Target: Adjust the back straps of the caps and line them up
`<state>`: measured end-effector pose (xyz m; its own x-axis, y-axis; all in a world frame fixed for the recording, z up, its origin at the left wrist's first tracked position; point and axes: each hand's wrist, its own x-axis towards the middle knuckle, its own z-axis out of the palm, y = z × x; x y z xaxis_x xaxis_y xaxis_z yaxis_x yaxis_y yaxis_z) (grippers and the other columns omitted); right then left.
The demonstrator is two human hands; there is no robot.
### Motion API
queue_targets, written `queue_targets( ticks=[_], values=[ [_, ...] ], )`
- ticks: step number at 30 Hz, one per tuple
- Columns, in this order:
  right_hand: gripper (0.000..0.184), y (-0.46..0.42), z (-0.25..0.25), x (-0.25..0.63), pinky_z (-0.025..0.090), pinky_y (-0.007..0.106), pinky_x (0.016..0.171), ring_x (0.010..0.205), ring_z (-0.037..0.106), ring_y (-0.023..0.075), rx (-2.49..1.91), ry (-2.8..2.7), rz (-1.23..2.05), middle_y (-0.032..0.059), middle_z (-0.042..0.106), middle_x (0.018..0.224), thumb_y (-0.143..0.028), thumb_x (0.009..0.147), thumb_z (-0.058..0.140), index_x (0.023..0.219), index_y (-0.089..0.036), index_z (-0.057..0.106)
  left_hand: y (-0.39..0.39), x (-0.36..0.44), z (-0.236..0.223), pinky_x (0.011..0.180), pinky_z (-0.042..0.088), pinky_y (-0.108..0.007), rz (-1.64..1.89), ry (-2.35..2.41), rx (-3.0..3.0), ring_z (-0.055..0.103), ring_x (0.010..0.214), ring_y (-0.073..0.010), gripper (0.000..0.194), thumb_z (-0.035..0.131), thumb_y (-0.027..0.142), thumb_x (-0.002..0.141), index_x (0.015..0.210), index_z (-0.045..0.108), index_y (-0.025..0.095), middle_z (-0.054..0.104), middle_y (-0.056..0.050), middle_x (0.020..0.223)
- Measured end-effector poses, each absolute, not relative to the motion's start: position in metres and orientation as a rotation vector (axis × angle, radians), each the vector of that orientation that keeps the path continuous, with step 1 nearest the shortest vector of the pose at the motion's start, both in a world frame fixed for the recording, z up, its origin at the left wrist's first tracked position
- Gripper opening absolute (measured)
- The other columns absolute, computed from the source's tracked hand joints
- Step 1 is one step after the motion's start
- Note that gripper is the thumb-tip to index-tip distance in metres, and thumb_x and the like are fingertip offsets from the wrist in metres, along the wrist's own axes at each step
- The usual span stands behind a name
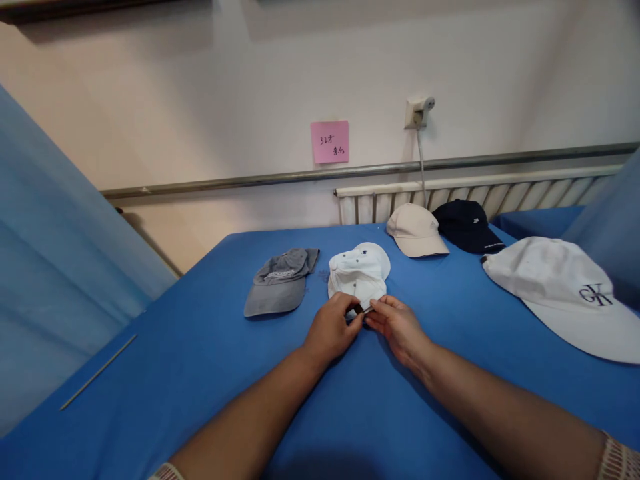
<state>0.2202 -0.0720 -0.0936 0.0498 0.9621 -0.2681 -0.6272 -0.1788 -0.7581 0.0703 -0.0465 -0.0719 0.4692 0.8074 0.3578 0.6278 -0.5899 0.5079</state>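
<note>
Open blue surface [190, 373] lets a reach pass left of the left forearm [240, 427], with only a thin stick [99, 372] lying near that edge. A slim gap separates the gray cap [280, 287] from the small white cap [357, 280]; wider room opens rightward until the large white cap [555, 273], while beige [414, 230] and navy caps [463, 223] block the way toward the radiator [540, 190].

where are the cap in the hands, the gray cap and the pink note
Cap in the hands [357, 281], head view: inside of its crown.
Gray cap [280, 269], head view: front of its crown.
Pink note [330, 142], head view: middle of its front.
</note>
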Motion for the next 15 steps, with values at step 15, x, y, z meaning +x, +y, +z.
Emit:
queue_targets(
  ticks=[15],
  values=[
    [0.033,-0.0718,-0.0922,0.2179,0.047,0.025,0.066,0.066,0.059,0.0125,-0.935,-0.541,1.469,-0.0013,0.063,0.069,-0.038,0.060,0.082,0.066,-0.019,0.056,-0.0464,0.0678,-0.0691,0.074,0.046,-0.028,0.793,1.194,2.431,0.059,0.085,-0.0173,0.014,0.059,0.017,0.080,0.094,0.063,0.019,0.064,-0.004,0.090]
  ],
)
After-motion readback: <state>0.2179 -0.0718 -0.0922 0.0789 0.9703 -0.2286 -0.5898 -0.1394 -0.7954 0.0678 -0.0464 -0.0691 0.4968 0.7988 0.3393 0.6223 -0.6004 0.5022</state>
